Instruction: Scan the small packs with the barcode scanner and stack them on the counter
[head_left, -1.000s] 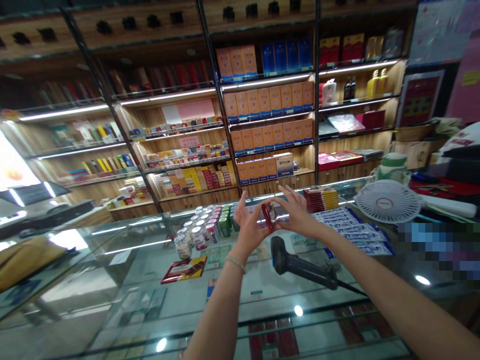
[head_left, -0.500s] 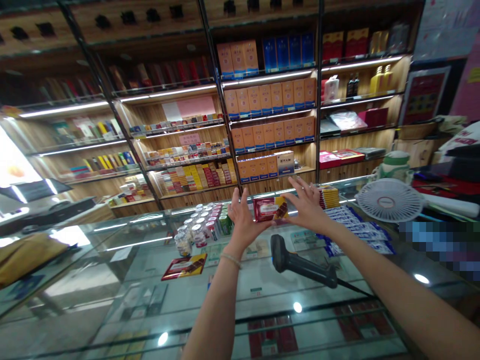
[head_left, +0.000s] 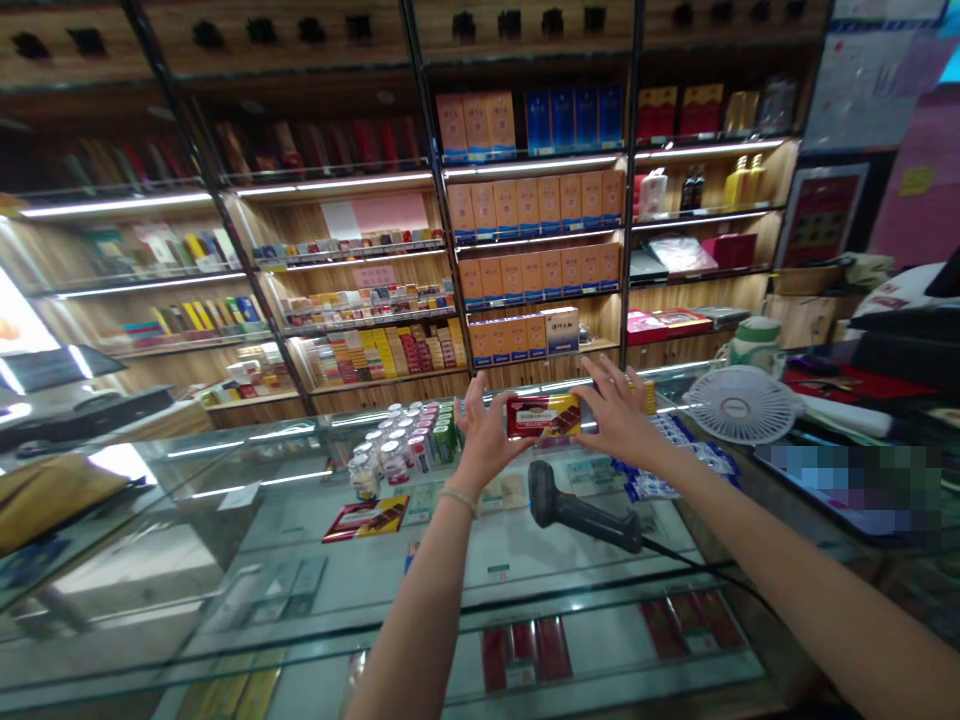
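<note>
A red and yellow chocolate packet [head_left: 544,416] is held up over the glass counter [head_left: 450,590] between both hands. My left hand [head_left: 486,432] pinches its left end, and my right hand [head_left: 616,412] grips the right end. Below the packet lies a black barcode scanner [head_left: 585,515] with its cable running right. A similar flat packet [head_left: 366,519] rests on the glass to the left. Small jars [head_left: 394,462] and green cans [head_left: 444,435] stand in rows beside my left hand. Blue and white packets [head_left: 675,460] lie partly behind my right forearm.
A white fan [head_left: 742,405] and a green-lidded container [head_left: 754,345] stand at the right, near a blurred screen [head_left: 847,490]. Behind the counter, shelves hold orange boxes [head_left: 529,205] and blue boxes [head_left: 574,118]. Brown cloth [head_left: 56,490] lies at the far left.
The view has shifted slightly to the right. The packet between my hands now faces the camera more squarely, showing more of its yellow end. Both hands still hold it.
</note>
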